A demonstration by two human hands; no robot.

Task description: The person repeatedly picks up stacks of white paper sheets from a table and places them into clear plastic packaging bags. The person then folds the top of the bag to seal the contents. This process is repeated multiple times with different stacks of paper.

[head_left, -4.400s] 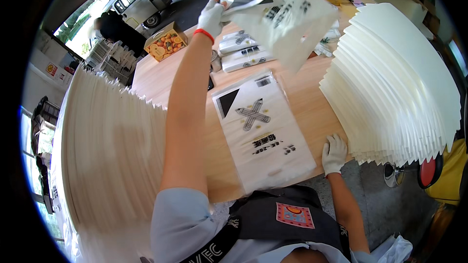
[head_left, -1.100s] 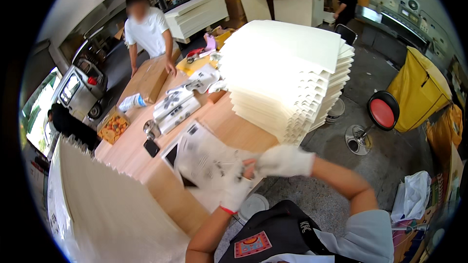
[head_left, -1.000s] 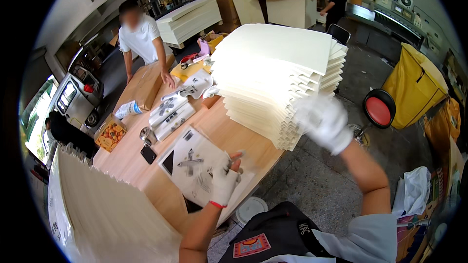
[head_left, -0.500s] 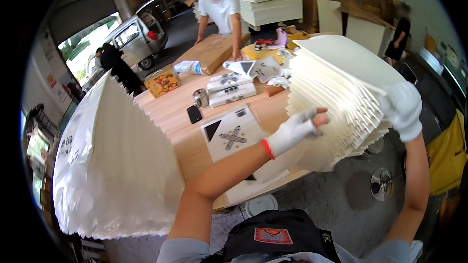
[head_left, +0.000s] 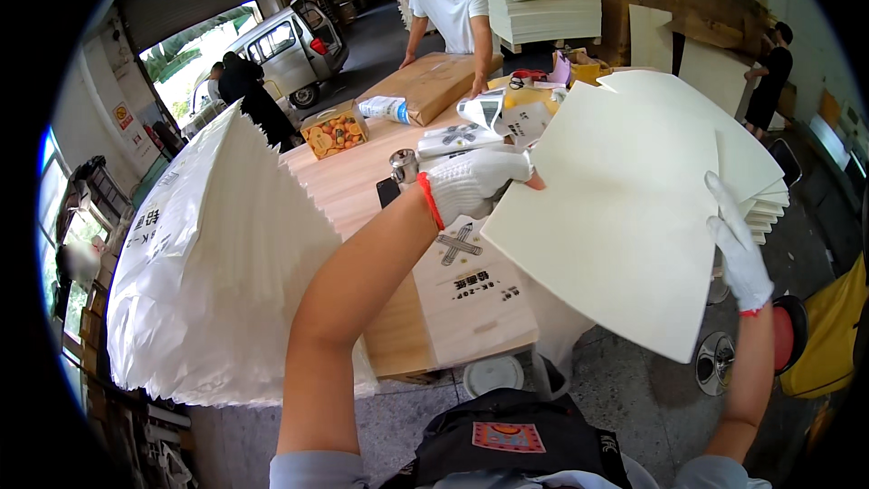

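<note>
A large cream-white paper sheet [head_left: 615, 217] lies tilted over the stack, its lowest corner hanging past the table's front edge; whether it is one sheet or several I cannot tell. My left hand [head_left: 480, 181], in a white knitted glove with a red cuff, pinches its left edge, bare fingertips showing. Gloved too, my right hand [head_left: 742, 249] rests stretched fingers, slightly apart, along its right edge; the thumb is hidden. Behind it, more of the paper stack [head_left: 738, 131] fans out. Below my left hand lies a printed plastic bag [head_left: 475, 285] with a crossed-pencil picture.
A tall plastic-wrapped paper stack [head_left: 217, 263] stands at left. Farther back are a metal canister [head_left: 404, 166], a dark phone [head_left: 388, 193], a fruit-printed box [head_left: 335, 131] and a brown parcel [head_left: 434, 91]. A co-worker [head_left: 450, 18] leans across the table. Metal-based stool [head_left: 715, 362] at right.
My left hand has moved left and up, now pinching the sheet's edge. The paper has swung left and flattened over the stack. My right hand has come down along the right edge.
</note>
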